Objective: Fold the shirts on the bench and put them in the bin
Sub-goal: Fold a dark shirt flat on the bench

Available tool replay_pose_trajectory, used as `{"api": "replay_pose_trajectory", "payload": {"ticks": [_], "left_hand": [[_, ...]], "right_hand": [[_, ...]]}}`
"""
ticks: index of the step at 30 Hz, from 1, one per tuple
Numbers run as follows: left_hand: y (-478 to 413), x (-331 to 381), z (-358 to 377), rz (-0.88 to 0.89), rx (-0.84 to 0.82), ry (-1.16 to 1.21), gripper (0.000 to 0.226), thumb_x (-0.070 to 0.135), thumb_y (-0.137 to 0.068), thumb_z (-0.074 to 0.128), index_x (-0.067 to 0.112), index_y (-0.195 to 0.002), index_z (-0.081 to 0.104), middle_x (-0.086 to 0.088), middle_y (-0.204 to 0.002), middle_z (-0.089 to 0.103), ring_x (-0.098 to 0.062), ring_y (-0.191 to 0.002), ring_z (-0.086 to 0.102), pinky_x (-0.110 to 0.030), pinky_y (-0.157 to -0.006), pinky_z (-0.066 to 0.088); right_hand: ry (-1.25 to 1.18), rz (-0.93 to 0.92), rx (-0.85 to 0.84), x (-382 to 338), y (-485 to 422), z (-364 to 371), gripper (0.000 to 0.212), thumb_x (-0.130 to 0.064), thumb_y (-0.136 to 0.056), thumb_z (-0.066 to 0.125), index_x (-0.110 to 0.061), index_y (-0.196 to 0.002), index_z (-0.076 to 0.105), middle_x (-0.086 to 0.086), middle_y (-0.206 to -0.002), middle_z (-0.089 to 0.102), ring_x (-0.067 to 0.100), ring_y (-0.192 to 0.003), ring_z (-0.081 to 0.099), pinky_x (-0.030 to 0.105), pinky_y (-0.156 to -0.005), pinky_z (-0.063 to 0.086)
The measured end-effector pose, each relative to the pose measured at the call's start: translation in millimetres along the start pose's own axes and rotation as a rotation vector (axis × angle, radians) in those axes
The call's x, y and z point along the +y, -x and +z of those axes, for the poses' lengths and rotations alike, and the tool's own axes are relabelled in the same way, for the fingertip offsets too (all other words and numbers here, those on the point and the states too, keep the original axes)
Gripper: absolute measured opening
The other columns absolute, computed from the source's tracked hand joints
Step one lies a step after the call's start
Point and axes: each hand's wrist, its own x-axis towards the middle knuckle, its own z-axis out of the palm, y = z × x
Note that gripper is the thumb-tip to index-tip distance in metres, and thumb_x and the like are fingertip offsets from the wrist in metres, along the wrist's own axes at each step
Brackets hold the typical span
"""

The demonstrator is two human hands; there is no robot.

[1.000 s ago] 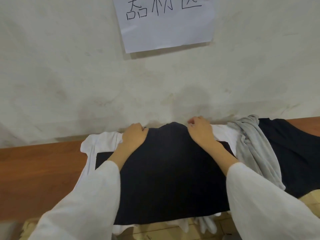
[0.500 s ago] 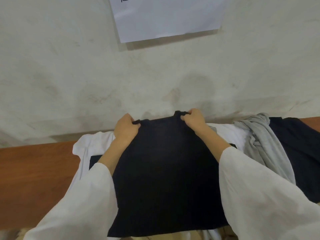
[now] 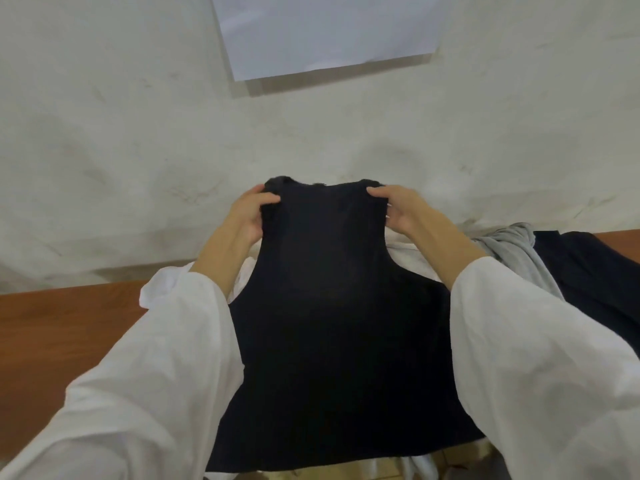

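Note:
A black shirt (image 3: 329,323) is stretched out in front of me, its far edge lifted above the bench. My left hand (image 3: 249,216) grips the far left corner, and my right hand (image 3: 398,211) grips the far right corner. The near part of the shirt hangs over the front of the wooden bench (image 3: 62,334). Under it lies a white shirt (image 3: 412,258), mostly covered. No bin is in view.
A grey garment (image 3: 519,251) and another dark garment (image 3: 595,271) lie on the bench to the right. A plastered wall (image 3: 138,133) stands right behind the bench, with a white paper sheet (image 3: 329,29) stuck to it.
Both hands took hold of the black shirt's far edge, moved closer together and raised it off the bench. The shirt's top has narrowed and risen against the wall.

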Motion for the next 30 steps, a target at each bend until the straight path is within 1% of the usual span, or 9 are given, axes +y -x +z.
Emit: {"api": "replay_pose_trajectory", "payload": {"ticks": [3, 7, 13, 16, 19, 21, 25, 27, 30], "left_hand": [[-2, 19, 0, 0.066, -0.009, 0.137, 0.043, -0.004, -0.088, 0.053, 0.002, -0.13, 0.047, -0.015, -0.118, 0.06, -0.024, -0.097, 0.064, -0.029, -0.07, 0.057], [13, 30, -2, 0.151, 0.037, 0.138, 0.039, 0.011, -0.085, 0.068, -0.001, -0.121, 0.059, -0.016, -0.116, 0.066, -0.026, -0.105, 0.065, -0.03, -0.076, 0.056], [97, 3, -10, 0.302, 0.093, -0.05, 0.016, -0.004, -0.085, 0.062, 0.011, -0.089, 0.064, -0.006, -0.09, 0.067, -0.019, -0.084, 0.064, -0.029, -0.076, 0.053], [150, -33, -23, 0.366, 0.199, -0.293, 0.013, 0.004, -0.088, 0.063, 0.015, -0.092, 0.068, -0.002, -0.094, 0.07, -0.016, -0.09, 0.066, -0.027, -0.085, 0.052], [206, -88, -30, 0.44, 0.215, -0.667, 0.015, 0.01, -0.085, 0.068, 0.02, -0.095, 0.071, 0.007, -0.102, 0.063, 0.0, -0.092, 0.058, -0.016, -0.087, 0.044], [228, -124, -35, 0.434, 0.233, -0.799, 0.017, 0.008, -0.083, 0.07, 0.023, -0.092, 0.07, 0.004, -0.1, 0.056, -0.001, -0.089, 0.055, -0.019, -0.088, 0.043], [241, -160, -43, 0.35, 0.213, -0.889, 0.03, -0.006, -0.081, 0.064, 0.019, -0.095, 0.07, -0.002, -0.099, 0.059, -0.009, -0.089, 0.058, -0.026, -0.091, 0.048], [245, -155, -45, 0.337, 0.243, -0.885, 0.031, -0.009, -0.081, 0.062, 0.018, -0.095, 0.069, 0.0, -0.1, 0.06, -0.007, -0.092, 0.057, -0.028, -0.095, 0.048], [256, -140, -45, 0.388, 0.258, -0.859, 0.023, -0.004, -0.083, 0.063, 0.017, -0.092, 0.067, 0.003, -0.098, 0.061, -0.009, -0.093, 0.058, -0.017, -0.088, 0.045]], "right_hand": [[0.06, -0.143, 0.078, -12, 0, 2, 0.046, 0.01, -0.081, 0.062, -0.015, -0.119, 0.059, 0.008, -0.112, 0.063, 0.023, -0.106, 0.061, 0.033, -0.087, 0.053], [0.071, -0.241, 0.069, -17, 21, 5, 0.056, -0.009, -0.082, 0.072, -0.01, -0.133, 0.049, 0.008, -0.12, 0.061, 0.02, -0.105, 0.062, 0.033, -0.089, 0.052], [0.301, -0.323, 0.002, 12, 90, -12, 0.075, 0.011, -0.076, 0.066, -0.014, -0.142, 0.039, 0.006, -0.114, 0.067, 0.018, -0.105, 0.064, 0.034, -0.099, 0.047], [0.359, -0.312, -0.005, 45, 136, -32, 0.079, 0.013, -0.074, 0.066, -0.019, -0.141, 0.041, 0.007, -0.113, 0.066, 0.019, -0.104, 0.064, 0.037, -0.099, 0.048], [0.501, -0.256, -0.016, 85, 176, -51, 0.08, 0.008, -0.075, 0.071, -0.019, -0.142, 0.039, -0.002, -0.104, 0.063, 0.008, -0.099, 0.06, 0.028, -0.094, 0.047], [0.596, -0.22, -0.023, 107, 187, -60, 0.081, 0.002, -0.074, 0.074, -0.02, -0.143, 0.037, -0.001, -0.109, 0.059, 0.006, -0.102, 0.055, 0.025, -0.092, 0.044], [0.747, -0.207, -0.017, 119, 185, -59, 0.083, -0.011, -0.075, 0.077, -0.02, -0.145, 0.034, 0.009, -0.139, 0.046, 0.024, -0.132, 0.041, 0.036, -0.107, 0.038], [0.745, -0.271, -0.003, 112, 186, -52, 0.072, -0.006, -0.077, 0.074, -0.019, -0.14, 0.042, 0.007, -0.132, 0.051, 0.025, -0.129, 0.045, 0.033, -0.104, 0.04], [0.61, -0.452, 0.052, 96, 201, -48, 0.056, 0.009, -0.076, 0.066, -0.021, -0.122, 0.057, -0.002, -0.114, 0.059, 0.019, -0.112, 0.056, 0.029, -0.095, 0.047]]}}
